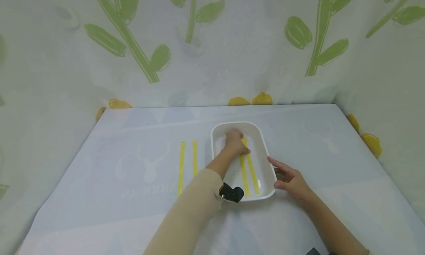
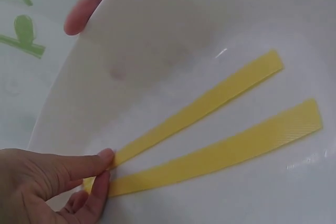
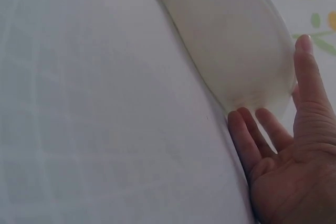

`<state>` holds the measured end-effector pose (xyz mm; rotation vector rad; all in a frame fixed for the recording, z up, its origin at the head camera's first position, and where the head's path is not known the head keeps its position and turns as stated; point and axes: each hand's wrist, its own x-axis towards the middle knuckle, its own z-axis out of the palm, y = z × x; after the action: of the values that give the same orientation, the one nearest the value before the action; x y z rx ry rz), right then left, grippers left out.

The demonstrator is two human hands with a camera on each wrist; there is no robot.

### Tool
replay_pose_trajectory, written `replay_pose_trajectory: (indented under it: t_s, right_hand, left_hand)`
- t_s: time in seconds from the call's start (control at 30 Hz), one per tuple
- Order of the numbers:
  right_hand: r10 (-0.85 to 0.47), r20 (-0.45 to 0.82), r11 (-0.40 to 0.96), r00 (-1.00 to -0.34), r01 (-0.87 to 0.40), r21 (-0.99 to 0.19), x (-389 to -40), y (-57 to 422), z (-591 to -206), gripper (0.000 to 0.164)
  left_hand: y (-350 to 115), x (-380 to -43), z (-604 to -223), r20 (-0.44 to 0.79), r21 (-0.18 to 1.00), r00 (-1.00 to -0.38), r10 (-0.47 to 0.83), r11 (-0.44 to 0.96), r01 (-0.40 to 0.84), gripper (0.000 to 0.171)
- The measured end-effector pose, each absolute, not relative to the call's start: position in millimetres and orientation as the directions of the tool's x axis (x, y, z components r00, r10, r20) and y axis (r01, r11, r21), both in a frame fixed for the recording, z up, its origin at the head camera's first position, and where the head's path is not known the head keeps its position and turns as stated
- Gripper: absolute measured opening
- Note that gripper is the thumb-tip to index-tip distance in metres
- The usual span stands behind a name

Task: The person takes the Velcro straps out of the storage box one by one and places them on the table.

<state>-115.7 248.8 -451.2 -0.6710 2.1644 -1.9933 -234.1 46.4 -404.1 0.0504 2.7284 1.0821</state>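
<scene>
Two yellow strips point(image 1: 187, 162) lay flat and parallel on the pale tablecloth point(image 1: 99, 181), left of the white oval tray point(image 1: 262, 137), untouched. Left hand point(image 1: 235, 143) reached into the tray's far end, thumb and forefinger pinched on the end of the left-hand strip point(image 1: 243, 170) of the pair inside; wrist view confirmed fingertips point(image 2: 105, 157) clamped on that upper strip point(image 2: 205, 106), the lower strip point(image 2: 220, 153) just beside and apart except near the pinched ends, where contact couldn't be told. Both strips flat on the tray floor, running lengthwise. Right hand point(image 1: 289, 177) held wide, fingers straight, touching the tray's outer right wall; right wrist view showed fingers point(image 3: 262, 129) under and against the tray's rim point(image 3: 231, 35), gripping nothing. Judgement on doing the step well: keep the pinch at the very tip, lay the strip down straight along the long axis, keep it parallel to its neighbour without overlap. Brace from the right hand probably worth keeping firm, since the tray looked light and likely to slide on the cloth. Thin flexible strip likely to curl or stick to the fingers on release, so open the pinch low and slide off sideways.
</scene>
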Motion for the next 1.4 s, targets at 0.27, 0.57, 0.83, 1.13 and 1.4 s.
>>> replay_pose_trajectory:
  t_s: [0.27,0.57,0.83,1.13,1.4]
  right_hand:
    - [-0.392,0.203,0.044,-0.897,-0.239,-0.97,-115.0,248.5,-451.3,0.063]
    - [-0.387,0.192,0.041,-0.902,-0.225,-0.973,-114.9,250.2,-452.9,0.064]
    - [-0.381,0.19,0.071,-0.905,-0.233,-0.97,-114.8,251.4,-454.4,0.063]
    - [-0.377,0.186,0.081,-0.907,-0.233,-0.969,-115.4,252.2,-453.5,0.063]
    - [-0.371,0.184,0.101,-0.91,-0.237,-0.966,-117.6,252.4,-453.4,0.064]
  left_hand:
    - [45.2,-232.3,-406.0,-0.161,0.731,-0.979,0.124,0.682,-0.033,0.046]
    - [47.3,-231.0,-408.6,-0.105,0.736,-0.974,0.2,0.674,0.059,0.033]
    - [52.1,-232.7,-407.0,-0.101,0.826,-0.974,0.205,0.562,0.033,0.037]
    - [56.4,-237.6,-402.4,-0.13,0.961,-0.975,0.182,0.266,-0.079,0.046]
    - [49.9,-240.6,-389.2,-0.141,0.987,-0.961,0.237,0.114,-0.117,0.059]
